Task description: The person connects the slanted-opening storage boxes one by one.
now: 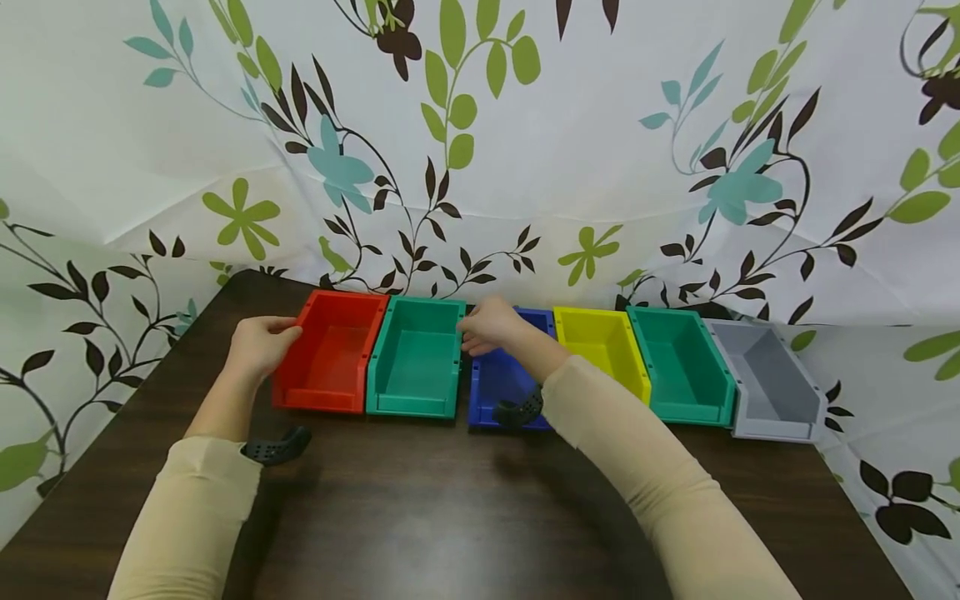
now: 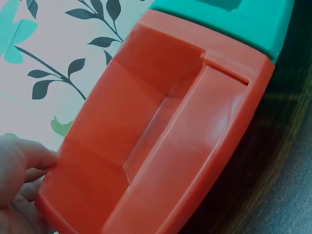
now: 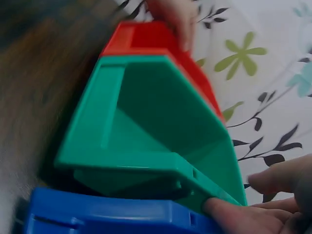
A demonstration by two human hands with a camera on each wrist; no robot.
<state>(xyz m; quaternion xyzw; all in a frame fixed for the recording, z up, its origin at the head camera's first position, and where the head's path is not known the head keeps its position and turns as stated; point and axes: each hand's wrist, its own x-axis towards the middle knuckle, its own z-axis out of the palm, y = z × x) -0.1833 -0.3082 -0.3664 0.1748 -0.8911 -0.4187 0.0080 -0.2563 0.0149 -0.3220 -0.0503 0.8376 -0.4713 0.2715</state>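
Observation:
In the head view my left hand (image 1: pixel 258 348) is at the left side of the red storage bin (image 1: pixel 330 398). The left wrist view shows those fingers (image 2: pixel 41 156) touching the outer rim of the red bin (image 2: pixel 185 165), with some fingers partly hidden behind its wall. My right hand (image 1: pixel 491 325) is over the blue bin (image 1: pixel 498 417), beside the right wall of the green bin (image 1: pixel 412 404). From the right wrist, one fingertip (image 3: pixel 217 207) touches the green bin's rim near the blue bin (image 3: pixel 107 212), while another finger stays apart from it.
Right of the blue bin stand a yellow bin (image 1: pixel 596 342), a second green bin (image 1: pixel 678 367) and a grey bin (image 1: pixel 772 375). They line the back of the dark wooden table (image 1: pixel 420 517), before a leaf-patterned cloth (image 1: pixel 525 192). A narrow gap separates the first green bin from the blue one.

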